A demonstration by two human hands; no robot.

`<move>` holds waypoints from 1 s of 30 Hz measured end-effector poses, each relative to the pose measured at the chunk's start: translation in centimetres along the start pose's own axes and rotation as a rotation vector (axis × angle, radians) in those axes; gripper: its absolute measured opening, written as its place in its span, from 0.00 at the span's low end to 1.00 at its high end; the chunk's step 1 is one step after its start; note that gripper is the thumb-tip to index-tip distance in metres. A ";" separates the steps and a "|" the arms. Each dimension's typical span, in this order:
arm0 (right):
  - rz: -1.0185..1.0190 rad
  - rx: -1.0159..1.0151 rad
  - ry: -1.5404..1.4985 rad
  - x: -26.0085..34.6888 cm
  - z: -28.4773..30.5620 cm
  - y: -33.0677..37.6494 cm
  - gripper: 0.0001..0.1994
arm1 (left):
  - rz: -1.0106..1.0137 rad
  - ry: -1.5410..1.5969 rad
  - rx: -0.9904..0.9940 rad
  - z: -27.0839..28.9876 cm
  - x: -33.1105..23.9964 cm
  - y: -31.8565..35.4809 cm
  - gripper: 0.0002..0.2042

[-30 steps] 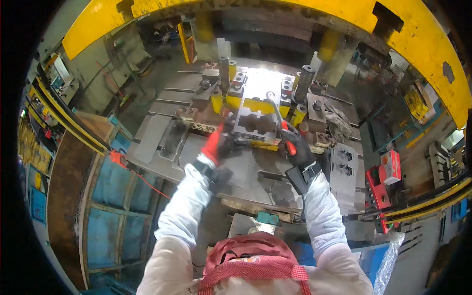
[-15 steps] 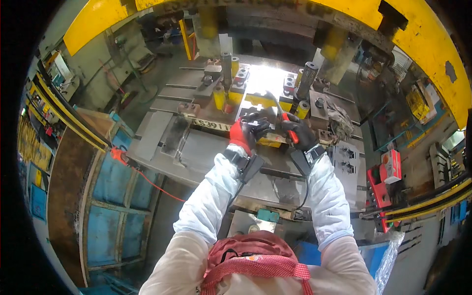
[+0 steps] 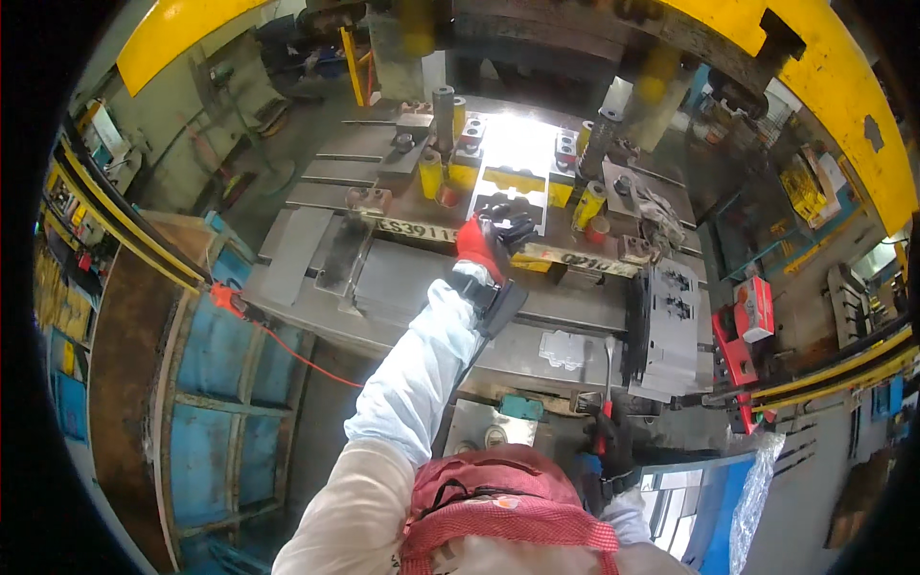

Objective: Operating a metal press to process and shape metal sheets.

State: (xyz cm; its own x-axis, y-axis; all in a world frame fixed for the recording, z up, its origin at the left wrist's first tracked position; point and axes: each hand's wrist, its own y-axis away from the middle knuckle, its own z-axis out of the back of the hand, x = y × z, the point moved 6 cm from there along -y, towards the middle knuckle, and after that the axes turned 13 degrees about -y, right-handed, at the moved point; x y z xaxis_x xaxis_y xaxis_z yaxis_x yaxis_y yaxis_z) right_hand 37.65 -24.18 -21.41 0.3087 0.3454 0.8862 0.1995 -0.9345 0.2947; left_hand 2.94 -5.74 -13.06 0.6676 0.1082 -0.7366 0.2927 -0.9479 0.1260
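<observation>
My left hand [image 3: 494, 240], in a red and black glove, is at the near edge of a bright metal sheet [image 3: 530, 182] with cut-outs, which lies on the press die [image 3: 412, 230]. Its fingers are bent over that edge and look closed on it. Low on the right, close to my body, my right hand [image 3: 618, 441] in a dark glove is closed around the red handle of a tool [image 3: 609, 374]. A long, thin metal shaft points forward from the handle; what kind of tool it is I cannot make out.
Yellow and dark guide posts [image 3: 443, 120] rise around the die. Stacked grey sheets [image 3: 671, 331] stand at the right, with a flat cut plate [image 3: 565, 350] on the bed's front. A red rack [image 3: 730, 359] is beyond. Yellow-black bars [image 3: 144, 225] flank both sides.
My right hand has drawn back from the die toward my body, carrying the red-handled tool. My left hand has shifted slightly right and stays at the sheet's near edge.
</observation>
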 end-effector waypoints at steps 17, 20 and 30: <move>-0.226 -0.095 -0.324 -8.1 6.0 -0.2 0.10 | 0.104 0.170 -0.040 0.2 2.1 -2.4 0.17; -0.187 -0.085 -0.242 -6.5 3.5 -0.2 0.10 | -0.110 0.035 -0.033 5.2 3.0 -5.4 0.17; -0.231 -0.073 -0.224 -8.8 7.3 -0.8 0.11 | 0.120 0.200 -0.031 1.0 1.8 -2.4 0.14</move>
State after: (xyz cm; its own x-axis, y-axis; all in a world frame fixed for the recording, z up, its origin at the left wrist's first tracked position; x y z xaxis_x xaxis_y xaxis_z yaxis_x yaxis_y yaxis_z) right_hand 41.58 -25.85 -32.08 0.4618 0.5513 0.6949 0.2233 -0.8304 0.5105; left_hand 2.77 -3.61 -15.34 0.8204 0.0556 -0.5691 0.2222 -0.9480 0.2277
